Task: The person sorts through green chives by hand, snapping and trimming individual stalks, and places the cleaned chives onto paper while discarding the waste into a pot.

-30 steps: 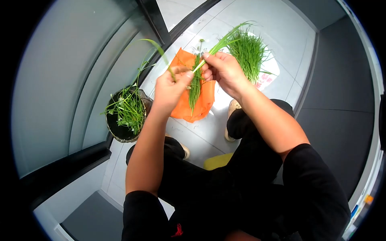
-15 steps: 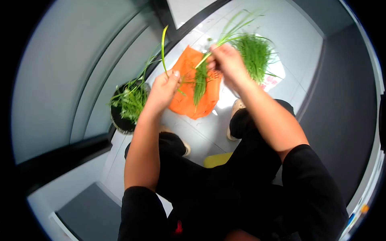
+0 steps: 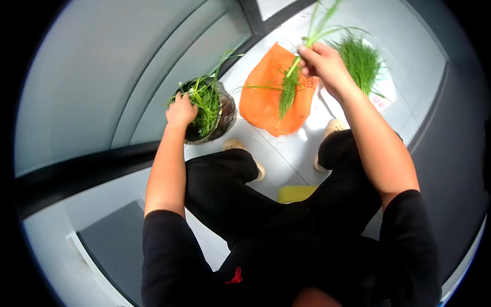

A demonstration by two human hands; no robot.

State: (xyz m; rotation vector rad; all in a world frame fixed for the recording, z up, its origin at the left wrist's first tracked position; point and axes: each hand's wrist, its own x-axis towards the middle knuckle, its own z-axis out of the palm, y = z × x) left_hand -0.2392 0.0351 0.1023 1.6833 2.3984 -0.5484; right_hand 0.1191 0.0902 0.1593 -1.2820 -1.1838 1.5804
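My right hand (image 3: 325, 65) is closed around a few long chives (image 3: 323, 29), their leaves pointing up and away and their pale ends down. Below it, a small pile of chives (image 3: 287, 97) lies on an orange bag (image 3: 258, 97) spread on the floor. My left hand (image 3: 182, 110) is over the left side of a dark-lined bin (image 3: 226, 113), its fingers apart against the loose greens (image 3: 205, 105) inside. No blade shows in that hand. The fingertips are partly hidden among the leaves.
A thick heap of chives (image 3: 360, 61) lies on a white sheet (image 3: 387, 89) at the right. A glass panel (image 3: 102, 77) stands beyond the bin. My beige shoes (image 3: 327, 134) are on the tiled floor, with a yellow-green object (image 3: 296, 193) between my legs.
My left hand has moved left and down from above the orange bag to the bin, and the blade it held is no longer in it. My right hand still holds chives.
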